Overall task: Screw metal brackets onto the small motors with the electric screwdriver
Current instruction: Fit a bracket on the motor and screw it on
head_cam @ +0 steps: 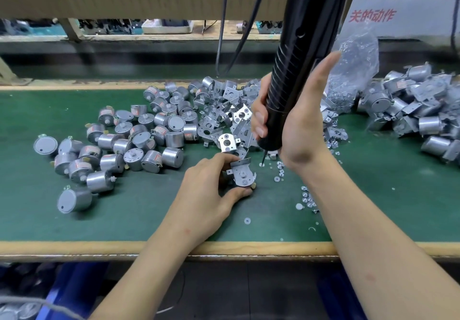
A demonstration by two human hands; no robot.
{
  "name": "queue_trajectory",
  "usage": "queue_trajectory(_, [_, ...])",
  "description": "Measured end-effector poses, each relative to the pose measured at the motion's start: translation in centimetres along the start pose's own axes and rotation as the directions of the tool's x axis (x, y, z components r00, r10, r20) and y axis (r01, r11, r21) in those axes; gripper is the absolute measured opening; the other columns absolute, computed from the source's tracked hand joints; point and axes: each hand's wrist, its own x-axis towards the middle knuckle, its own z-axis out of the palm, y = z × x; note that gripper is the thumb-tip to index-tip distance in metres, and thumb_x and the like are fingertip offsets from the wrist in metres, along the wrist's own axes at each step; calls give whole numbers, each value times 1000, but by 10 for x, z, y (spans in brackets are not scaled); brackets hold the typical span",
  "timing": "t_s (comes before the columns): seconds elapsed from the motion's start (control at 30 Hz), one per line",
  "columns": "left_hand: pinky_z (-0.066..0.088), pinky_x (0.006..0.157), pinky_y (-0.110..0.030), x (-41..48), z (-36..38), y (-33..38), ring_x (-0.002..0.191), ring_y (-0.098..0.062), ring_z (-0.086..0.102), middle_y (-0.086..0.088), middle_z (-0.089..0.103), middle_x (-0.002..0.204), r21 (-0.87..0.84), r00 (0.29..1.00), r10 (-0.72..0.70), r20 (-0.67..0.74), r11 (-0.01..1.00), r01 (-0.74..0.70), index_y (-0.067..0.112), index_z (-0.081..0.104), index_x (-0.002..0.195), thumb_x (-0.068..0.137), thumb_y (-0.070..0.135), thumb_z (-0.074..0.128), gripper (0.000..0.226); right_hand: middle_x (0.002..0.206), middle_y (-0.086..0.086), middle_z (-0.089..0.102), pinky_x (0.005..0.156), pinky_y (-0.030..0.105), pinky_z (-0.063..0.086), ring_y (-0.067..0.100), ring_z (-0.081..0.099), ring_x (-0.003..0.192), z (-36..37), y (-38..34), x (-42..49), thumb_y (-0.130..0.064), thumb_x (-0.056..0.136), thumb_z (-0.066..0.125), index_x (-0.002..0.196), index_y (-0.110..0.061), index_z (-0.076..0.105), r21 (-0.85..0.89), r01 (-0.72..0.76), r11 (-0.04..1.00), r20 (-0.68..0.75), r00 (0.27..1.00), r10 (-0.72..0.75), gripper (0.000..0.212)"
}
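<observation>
Motor with bracket [242, 176]: sat on green mat [124, 220], face up, pinched by left hand [209, 190]. Electric screwdriver [296, 71]: wrapped by right hand [296, 125], axis leaning up-right, bit [263, 156] down over a loose screw [261, 164] just beyond-right of the bracket.

Surface [74, 227]: open green strip along front edge, L of left grip [206, 195], plus far-L back corner. Loose motors [139, 140] block L-centre. Bracket heap [224, 110] blocks centre back, touching them. Left grip w/ held motor [242, 178] sits just in front of heap. Screwdriver [298, 58] in right grip [301, 125] stands mid-surface, cables [224, 33] hanging behind. Screws/washers [308, 199] litter mat between forearms. R back: screw bag [353, 76] + R motor pile [418, 113]. Front R mat open.
</observation>
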Motion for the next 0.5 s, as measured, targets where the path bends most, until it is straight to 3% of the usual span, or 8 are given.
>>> queue_trajectory(0.17, [44,84,-29,0,0,0,97,-14,59,8,67,106,-2,1000,-8,-8,1000,8,30,60,120,77,41,81,49,49,1,45,48,29,36,20,39,38,19,-2,3,-75,84,3,64,-21,54,62,5,998,74,997,-9,77])
queue_trajectory(0.27, [46,90,-35,0,0,1,102,-17,60,6,67,109,-7,1000,-20,0,1000,20,30,59,121,77,42,81,50,49,2,45,46,27,36,21,39,38,25,2,4,-73,85,3,61,-21,54,48,-4,999,73,997,0,77])
queue_trajectory(0.5, [45,89,-32,0,0,2,102,-17,59,5,68,109,-10,1000,-17,-7,1000,16,28,60,122,78,42,80,51,50,2,45,47,27,37,21,39,40,26,11,3,-72,86,4,62,-21,53,23,-18,1000,55,998,16,75])
